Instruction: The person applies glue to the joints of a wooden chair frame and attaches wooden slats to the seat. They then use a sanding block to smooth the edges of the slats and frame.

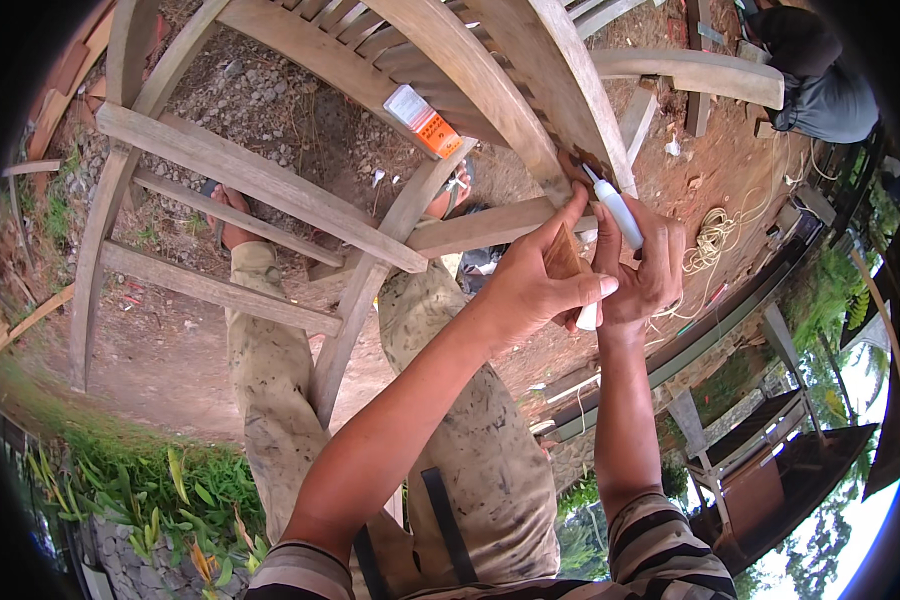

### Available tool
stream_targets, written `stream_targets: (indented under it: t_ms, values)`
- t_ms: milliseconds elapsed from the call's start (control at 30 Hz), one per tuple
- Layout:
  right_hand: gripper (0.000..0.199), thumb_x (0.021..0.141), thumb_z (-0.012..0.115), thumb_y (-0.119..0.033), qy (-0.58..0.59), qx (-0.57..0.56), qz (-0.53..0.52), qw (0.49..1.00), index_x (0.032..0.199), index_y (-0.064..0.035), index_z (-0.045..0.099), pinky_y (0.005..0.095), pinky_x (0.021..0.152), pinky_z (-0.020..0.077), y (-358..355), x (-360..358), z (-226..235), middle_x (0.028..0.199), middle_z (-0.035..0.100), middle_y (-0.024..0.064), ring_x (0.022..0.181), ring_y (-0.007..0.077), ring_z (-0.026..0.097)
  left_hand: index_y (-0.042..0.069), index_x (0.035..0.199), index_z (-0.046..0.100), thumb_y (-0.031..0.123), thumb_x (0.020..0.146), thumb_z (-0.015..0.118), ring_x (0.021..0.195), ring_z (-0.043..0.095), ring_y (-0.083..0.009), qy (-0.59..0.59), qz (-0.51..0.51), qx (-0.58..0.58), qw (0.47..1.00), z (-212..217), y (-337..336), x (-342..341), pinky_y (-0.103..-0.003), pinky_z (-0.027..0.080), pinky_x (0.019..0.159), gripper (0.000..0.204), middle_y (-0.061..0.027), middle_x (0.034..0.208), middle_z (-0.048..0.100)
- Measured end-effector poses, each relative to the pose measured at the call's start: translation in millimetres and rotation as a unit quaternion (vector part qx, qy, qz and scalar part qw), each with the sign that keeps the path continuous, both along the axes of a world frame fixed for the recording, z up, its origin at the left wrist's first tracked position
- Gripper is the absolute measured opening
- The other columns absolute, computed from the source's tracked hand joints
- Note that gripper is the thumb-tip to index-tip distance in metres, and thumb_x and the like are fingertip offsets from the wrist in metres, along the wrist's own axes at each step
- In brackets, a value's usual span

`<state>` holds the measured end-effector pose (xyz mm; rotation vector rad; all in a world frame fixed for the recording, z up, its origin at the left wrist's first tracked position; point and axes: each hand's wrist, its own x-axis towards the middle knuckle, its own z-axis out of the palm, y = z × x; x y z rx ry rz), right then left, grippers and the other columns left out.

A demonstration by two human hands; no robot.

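Note:
My right hand (648, 262) is closed around a small white glue bottle (620, 214) with a thin dark nozzle. The nozzle points up and left at a dark, wet-looking patch (592, 170) where slats of a wooden chair frame (510, 90) meet. Close beside it, my left hand (530, 285) pinches a brown wedge-shaped piece (564, 254), whose material I cannot make out. Its forefinger reaches up to the wooden joint. A small white object (587, 316) shows below the left thumb, partly hidden by the fingers. An orange and white box (425, 121) rests on the frame.
Another wooden frame section (260, 185) stands at the left over dirt and gravel. A coil of pale cord (712, 240) lies on the ground at right. Another person in dark clothing (830, 100) is at the upper right. Green plants (140, 490) grow at the lower left.

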<state>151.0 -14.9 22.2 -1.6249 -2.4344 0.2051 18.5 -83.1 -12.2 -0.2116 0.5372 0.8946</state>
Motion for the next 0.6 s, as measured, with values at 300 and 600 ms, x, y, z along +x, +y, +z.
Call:
stream_targets:
  t_ms: [300,600]
  values:
    - [0.029,0.084,0.089,-0.008,0.052,0.007,-0.062,0.997,0.107,-0.0039,0.074,0.0358,0.073,0.0528,-10,9,-1,0.096,0.073,0.0083,0.082,0.0243,0.068,0.001,0.17,0.0,0.018,0.09,0.084,0.068,0.067,-0.012,-0.01,-0.001,0.004,1.0,-1,-3,-1,-0.027,0.053,0.062,0.117,-0.0044,0.077,0.068]
    - [0.028,0.093,0.083,-0.011,0.083,-0.023,-0.184,0.979,0.112,-0.0042,0.063,0.0355,0.084,0.0544,-38,25,-8,0.11,0.075,0.0117,0.098,0.0223,0.071,0.007,0.171,0.005,0.012,0.091,0.082,0.066,0.064,-0.0107,0.007,-0.023,0.006,1.0,-1,-2,-3,-0.028,0.053,0.057,0.112,-0.0029,0.08,0.065]
